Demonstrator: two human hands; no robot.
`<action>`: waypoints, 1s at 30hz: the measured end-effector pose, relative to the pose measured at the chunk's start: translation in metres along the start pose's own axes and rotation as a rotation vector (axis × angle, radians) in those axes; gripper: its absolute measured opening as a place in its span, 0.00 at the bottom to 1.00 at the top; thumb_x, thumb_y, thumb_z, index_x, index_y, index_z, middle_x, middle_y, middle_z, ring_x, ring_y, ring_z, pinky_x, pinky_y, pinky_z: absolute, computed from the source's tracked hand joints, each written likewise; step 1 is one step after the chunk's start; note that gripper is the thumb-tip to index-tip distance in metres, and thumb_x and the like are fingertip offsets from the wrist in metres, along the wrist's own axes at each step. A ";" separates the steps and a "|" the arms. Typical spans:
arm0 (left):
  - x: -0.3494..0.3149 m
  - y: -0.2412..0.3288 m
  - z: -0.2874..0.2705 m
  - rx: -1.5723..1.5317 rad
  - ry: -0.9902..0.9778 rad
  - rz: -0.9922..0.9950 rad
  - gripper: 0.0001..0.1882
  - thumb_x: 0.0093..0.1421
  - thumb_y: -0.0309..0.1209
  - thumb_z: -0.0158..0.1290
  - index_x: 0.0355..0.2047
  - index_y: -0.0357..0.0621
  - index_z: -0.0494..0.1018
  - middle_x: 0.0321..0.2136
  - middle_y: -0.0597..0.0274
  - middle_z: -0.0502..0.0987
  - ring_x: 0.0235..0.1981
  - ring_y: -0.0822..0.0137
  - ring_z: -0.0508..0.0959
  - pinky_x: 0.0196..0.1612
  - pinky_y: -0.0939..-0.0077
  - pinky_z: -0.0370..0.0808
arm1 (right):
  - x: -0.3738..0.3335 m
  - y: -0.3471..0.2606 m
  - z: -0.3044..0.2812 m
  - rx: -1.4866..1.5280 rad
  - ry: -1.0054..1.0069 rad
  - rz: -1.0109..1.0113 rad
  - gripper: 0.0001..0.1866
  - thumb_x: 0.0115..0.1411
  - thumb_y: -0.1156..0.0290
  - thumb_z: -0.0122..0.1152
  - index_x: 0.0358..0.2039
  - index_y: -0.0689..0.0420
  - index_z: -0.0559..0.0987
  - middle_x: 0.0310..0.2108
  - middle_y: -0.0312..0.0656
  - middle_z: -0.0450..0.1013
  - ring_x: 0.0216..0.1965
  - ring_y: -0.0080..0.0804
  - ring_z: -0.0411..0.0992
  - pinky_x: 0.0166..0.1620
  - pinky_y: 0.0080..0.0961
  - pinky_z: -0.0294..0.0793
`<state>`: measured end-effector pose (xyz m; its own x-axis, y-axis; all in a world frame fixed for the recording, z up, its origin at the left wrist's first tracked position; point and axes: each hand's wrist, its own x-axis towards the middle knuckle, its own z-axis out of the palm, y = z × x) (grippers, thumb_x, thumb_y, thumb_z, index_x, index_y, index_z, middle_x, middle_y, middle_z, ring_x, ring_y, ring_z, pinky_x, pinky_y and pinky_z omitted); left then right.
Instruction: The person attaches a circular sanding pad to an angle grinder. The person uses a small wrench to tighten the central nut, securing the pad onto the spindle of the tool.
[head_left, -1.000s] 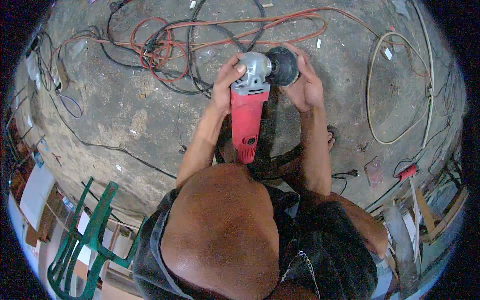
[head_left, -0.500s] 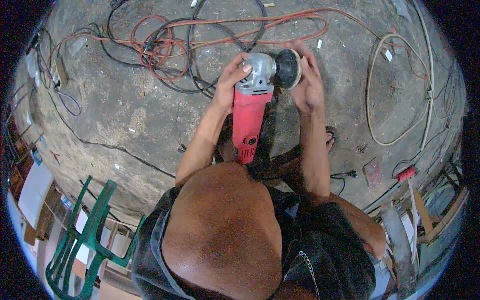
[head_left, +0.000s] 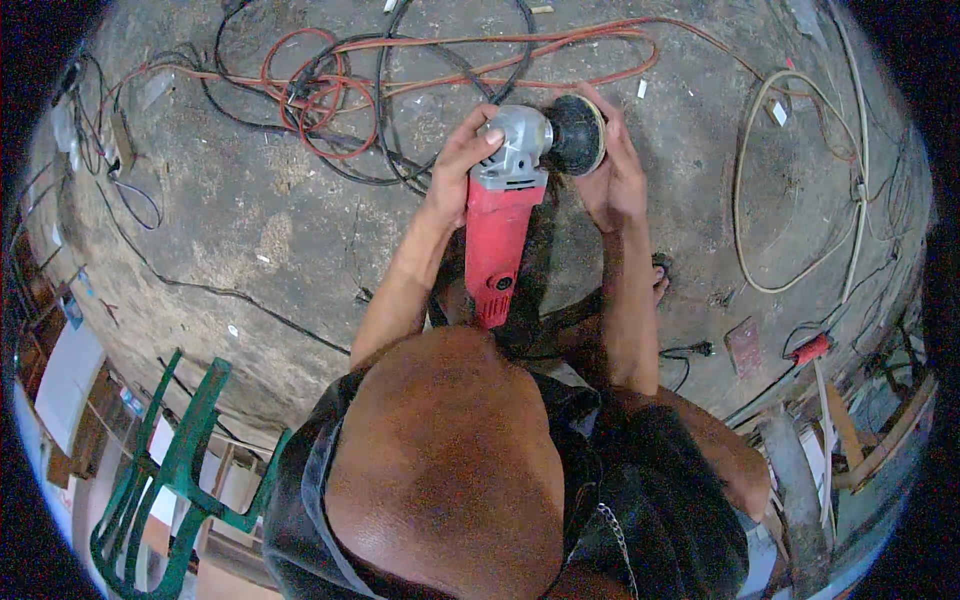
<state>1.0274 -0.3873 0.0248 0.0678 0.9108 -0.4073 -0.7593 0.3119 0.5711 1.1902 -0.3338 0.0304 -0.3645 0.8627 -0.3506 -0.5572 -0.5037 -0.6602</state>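
Note:
A red angle polisher (head_left: 500, 230) with a grey metal head lies lengthwise between my arms, its rear end close to my body. My left hand (head_left: 462, 160) is wrapped round the left side of the grey head, thumb on top. On the head's right side sits a round black backing pad (head_left: 574, 135) with a pale rim, its face turned to the right. My right hand (head_left: 615, 165) holds that pad by its rim and face, fingers at the far edge; part of the grip is hidden behind the pad.
Orange and black cables (head_left: 330, 95) lie coiled on the concrete floor (head_left: 280, 220) beyond the tool. A pale hose loop (head_left: 740, 190) is at the right. A green plastic chair (head_left: 185, 450) stands at lower left. A reddish block (head_left: 743, 347) and a black plug (head_left: 705, 348) lie at lower right.
The black pad has turned or tilted slightly, and my right hand's fingers have shifted along its rim. My left hand and the polisher body stay in place.

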 end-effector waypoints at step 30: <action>0.002 -0.001 0.000 0.070 0.008 0.000 0.17 0.55 0.37 0.48 0.40 0.39 0.64 0.31 0.60 0.73 0.30 0.73 0.74 0.34 0.80 0.72 | 0.003 -0.012 -0.032 -0.167 -0.159 0.330 0.35 0.61 0.43 0.27 0.56 0.61 0.60 0.44 0.41 0.68 0.36 0.27 0.69 0.25 0.25 0.68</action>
<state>1.0286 -0.3859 0.0230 0.0618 0.9087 -0.4129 -0.7119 0.3300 0.6199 1.2201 -0.3237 0.0158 -0.6216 0.6316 -0.4633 -0.2671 -0.7269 -0.6326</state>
